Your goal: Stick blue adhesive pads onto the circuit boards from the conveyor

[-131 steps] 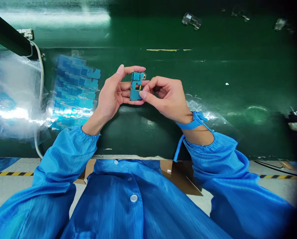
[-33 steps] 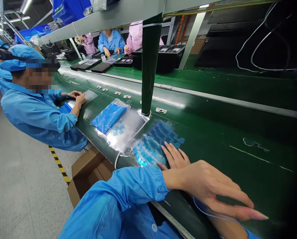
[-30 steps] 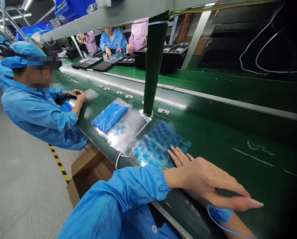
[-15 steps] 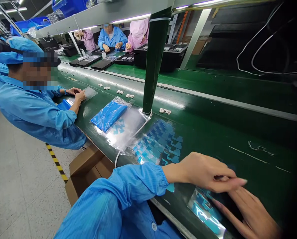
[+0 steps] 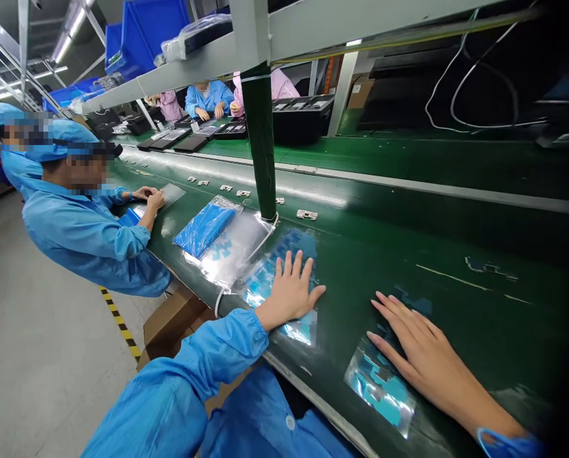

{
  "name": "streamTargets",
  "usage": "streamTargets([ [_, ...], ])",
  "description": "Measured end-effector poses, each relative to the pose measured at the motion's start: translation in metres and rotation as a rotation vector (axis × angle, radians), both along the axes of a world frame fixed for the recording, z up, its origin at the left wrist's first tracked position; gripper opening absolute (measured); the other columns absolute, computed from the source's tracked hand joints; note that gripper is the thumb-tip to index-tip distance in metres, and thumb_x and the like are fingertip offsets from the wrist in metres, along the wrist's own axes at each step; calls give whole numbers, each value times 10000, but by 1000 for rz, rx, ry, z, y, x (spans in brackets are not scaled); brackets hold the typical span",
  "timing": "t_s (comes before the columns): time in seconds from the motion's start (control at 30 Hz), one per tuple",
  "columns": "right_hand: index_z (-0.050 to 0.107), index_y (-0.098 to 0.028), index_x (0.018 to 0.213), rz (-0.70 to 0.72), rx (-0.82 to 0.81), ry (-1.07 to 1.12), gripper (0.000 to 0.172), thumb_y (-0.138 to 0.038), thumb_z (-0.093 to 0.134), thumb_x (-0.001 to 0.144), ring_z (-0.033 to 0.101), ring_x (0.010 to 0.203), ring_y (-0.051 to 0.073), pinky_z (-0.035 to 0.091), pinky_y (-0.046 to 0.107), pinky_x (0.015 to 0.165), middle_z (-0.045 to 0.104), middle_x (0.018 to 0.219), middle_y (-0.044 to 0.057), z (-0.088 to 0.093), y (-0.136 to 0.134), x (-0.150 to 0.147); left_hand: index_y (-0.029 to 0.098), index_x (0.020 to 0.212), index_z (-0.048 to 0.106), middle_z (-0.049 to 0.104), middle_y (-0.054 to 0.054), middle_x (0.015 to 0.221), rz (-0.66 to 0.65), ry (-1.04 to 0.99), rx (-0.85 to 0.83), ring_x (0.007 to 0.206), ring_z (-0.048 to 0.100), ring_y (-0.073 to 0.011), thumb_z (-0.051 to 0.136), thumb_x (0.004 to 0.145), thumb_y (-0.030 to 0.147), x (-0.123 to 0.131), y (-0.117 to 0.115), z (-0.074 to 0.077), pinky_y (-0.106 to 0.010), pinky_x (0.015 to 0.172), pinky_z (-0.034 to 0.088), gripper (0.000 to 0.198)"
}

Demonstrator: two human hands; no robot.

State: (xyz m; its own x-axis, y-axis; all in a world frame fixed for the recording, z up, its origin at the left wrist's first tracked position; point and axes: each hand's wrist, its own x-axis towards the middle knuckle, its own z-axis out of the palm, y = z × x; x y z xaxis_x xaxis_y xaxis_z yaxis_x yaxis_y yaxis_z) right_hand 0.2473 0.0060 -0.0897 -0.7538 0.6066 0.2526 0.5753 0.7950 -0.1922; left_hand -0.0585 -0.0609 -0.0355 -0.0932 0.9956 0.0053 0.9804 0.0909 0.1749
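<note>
My left hand [image 5: 291, 289] lies with fingers spread over a clear sheet of blue die-cut film pieces [image 5: 260, 278] near the bench edge. My right hand [image 5: 418, 350] is open, fingers stretched out, over the green bench top beside a smaller clear sheet with blue cut pieces [image 5: 382, 388]. Neither hand holds anything I can see. A dark blue film piece [image 5: 414, 300] lies just beyond the right fingers. Left of my left hand, a bag of blue film [image 5: 205, 226] rests on another clear sheet [image 5: 227, 254].
Small metal plates [image 5: 307, 215] sit in a row along the bench [image 5: 361, 254]. A green-wrapped post [image 5: 260, 146] rises beyond my left hand. To the left a co-worker [image 5: 84, 216] handles a clear sheet. A cardboard box [image 5: 170, 321] stands below the edge.
My hands were together over the small sheet at the right. They have parted: the left moved left onto the larger film sheet and spread, while the right now lies flat. The view has shifted.
</note>
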Motion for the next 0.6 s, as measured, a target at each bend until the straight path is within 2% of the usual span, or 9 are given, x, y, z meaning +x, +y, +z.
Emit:
streamTargets([
  [0.13,369,-235,1746,15,-6,9,710,-642,392,1165,448,1676,389,467,674,1307,397,1839,120,-5,0,2,110,1818,267,147,-181,1906,53,34,0,1775,112,-464,245,1171,626,-18,12,1,-703,1433,201,827],
  [0.27,379,-235,1745,23,-20,18,703,-632,402,1165,430,1688,385,445,680,1328,380,1847,124,-7,-1,4,103,1812,279,180,-205,1895,54,42,-3,1771,144,-467,304,1176,589,-21,20,9,-707,1419,241,801],
  [0.47,419,-232,1719,31,-16,36,685,-635,409,1164,427,1689,389,464,691,1311,392,1840,129,-4,-4,3,104,1773,374,192,-231,1888,-52,-6,-11,1767,168,-465,359,1174,581,-6,17,21,-686,1413,273,765],
  [0.53,409,-226,1723,27,-22,30,679,-618,416,1168,433,1685,389,461,690,1314,389,1842,129,-1,-5,3,133,1756,413,205,-208,1891,-106,-29,-9,1775,171,-435,372,1170,597,-3,13,30,-649,1412,306,749],
  [0.6,401,-224,1726,26,-22,30,671,-599,424,1170,442,1680,391,457,686,1316,393,1840,131,2,-7,4,169,1725,476,259,-159,1889,-151,-76,26,1780,208,-381,418,1165,562,-9,8,42,-565,1418,332,687],
])
